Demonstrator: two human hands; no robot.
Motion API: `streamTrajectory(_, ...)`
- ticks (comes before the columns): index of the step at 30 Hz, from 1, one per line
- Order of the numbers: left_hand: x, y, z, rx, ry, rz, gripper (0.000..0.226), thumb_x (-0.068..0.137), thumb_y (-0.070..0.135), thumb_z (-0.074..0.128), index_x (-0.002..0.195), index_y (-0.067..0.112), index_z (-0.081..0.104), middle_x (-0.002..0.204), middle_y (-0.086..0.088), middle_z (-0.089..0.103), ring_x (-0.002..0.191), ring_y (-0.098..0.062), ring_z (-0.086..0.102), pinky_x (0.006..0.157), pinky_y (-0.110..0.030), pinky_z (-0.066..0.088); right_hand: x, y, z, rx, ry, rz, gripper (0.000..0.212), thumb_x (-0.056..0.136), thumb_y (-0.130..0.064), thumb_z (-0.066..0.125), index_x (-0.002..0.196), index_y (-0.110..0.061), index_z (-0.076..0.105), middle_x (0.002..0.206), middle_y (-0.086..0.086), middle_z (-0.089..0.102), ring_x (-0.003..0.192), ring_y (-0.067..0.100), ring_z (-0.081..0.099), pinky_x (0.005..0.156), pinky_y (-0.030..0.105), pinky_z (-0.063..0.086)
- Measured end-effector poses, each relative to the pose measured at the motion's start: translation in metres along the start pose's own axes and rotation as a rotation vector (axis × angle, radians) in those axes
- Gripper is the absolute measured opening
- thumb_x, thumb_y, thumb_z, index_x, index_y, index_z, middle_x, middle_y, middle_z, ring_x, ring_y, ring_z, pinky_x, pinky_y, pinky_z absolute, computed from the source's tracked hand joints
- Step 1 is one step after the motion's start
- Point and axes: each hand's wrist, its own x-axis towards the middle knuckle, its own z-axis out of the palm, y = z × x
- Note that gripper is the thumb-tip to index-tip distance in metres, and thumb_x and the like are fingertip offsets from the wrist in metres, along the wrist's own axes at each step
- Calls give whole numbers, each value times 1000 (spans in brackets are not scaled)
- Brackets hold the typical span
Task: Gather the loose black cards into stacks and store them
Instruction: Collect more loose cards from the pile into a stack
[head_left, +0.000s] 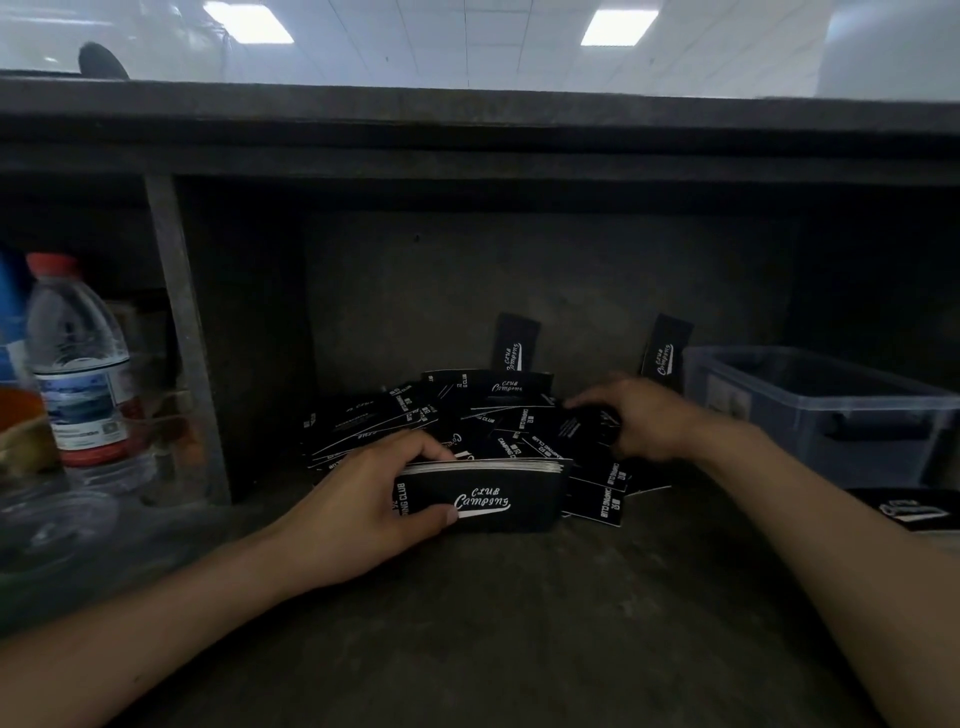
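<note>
One stack of black Club Camping cards is squared up so far, as far as we can see. Our left hand grips it by its left end, with the thumb across the printed face and the fingers curled over the top edge. It stands on edge at the near side of the heap, its lower edge at or close to the dark shelf floor.

Most of the work is left. Behind the stack the loose cards lie in a disordered pile, overlapping at all angles. A few have slid out to the right, below our right hand. That hand lies on the right part of the pile with its fingers reaching left over a card. The blur keeps us from telling whether it pinches that card or only touches it.

Two upright cards lean against the back wall, apart from the pile, and they need collecting too.

Nothing appears stored yet. The clear plastic bin to the right of the pile looks like the likely place for stacks, but we cannot make out any cards inside it. A dark printed item lies in front of the bin; it may be another finished stack, though we cannot be sure. A water bottle stands in the compartment to the left, well apart from the cards.

We judge the task to be in its early-to-middle part: gathering is under way and storing is not yet begun.
</note>
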Motion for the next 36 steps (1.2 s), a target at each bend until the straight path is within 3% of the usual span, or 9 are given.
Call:
streamTrajectory(2,0,1,0,-1,0,-2,34,81,34,81,108,35,62,103,24,66,96,4,65,81,-17,53,4,-3,14,-7,-55,-72,84,77,7,66,144,-39,45,155,-4,36,138,19,41,114,32,35)
streamTrajectory(5,0,2,-1,-13,-6,-6,31,80,33,81,104,34,62,101,25,67,93,3,67,79,-20,54,11,-3,19,-12,-47,-77,75,81,7,59,137,-42,53,142,0,54,118,19,59,100,28,48)
streamTrajectory(10,-1,1,0,-4,-3,-39,30,80,37,81,98,34,58,98,25,68,88,3,68,75,-24,56,13,4,18,-58,-25,-137,34,96,-24,60,129,-34,62,128,-4,66,117,18,60,100,32,47)
streamTrajectory(15,-1,1,-2,-12,-3,-31,31,79,38,81,101,33,59,101,17,70,93,-1,68,81,-32,58,3,3,-4,-50,434,-200,23,99,-29,53,115,-24,69,114,-1,69,103,20,65,91,38,51)
streamTrajectory(19,-1,0,0,-40,29,-10,29,78,31,84,97,30,61,118,20,63,109,4,62,91,-26,54,-12,-14,-26,352,409,-251,12,85,-30,75,97,-28,77,95,-13,75,89,3,69,92,34,54)
streamTrajectory(22,-1,-1,0,-25,17,-26,31,79,34,82,99,33,60,129,22,55,117,12,54,97,-18,49,-18,-27,-31,477,311,-209,10,77,-30,82,86,-30,78,85,-12,76,83,9,72,88,39,56)
streamTrajectory(27,-1,-2,1,-6,9,-44,34,80,37,80,104,36,55,134,22,51,118,13,52,99,-18,47,-26,-33,-43,659,620,-154,10,76,-24,84,84,-22,78,80,-7,76,75,4,71,76,23,57)
streamTrajectory(33,-1,0,0,-79,-9,-95,52,79,37,81,114,36,42,137,23,54,119,10,56,103,-28,51,-31,-49,-21,872,-265,-154,17,83,-12,74,100,-9,74,97,9,76,87,13,69,80,22,54)
streamTrajectory(36,-2,3,-1,-127,-35,-94,65,81,33,81,129,45,38,115,22,69,104,4,66,97,-32,54,-26,-44,-19,1003,-416,-109,26,93,-18,62,115,-6,69,116,11,72,107,19,67,98,34,51)
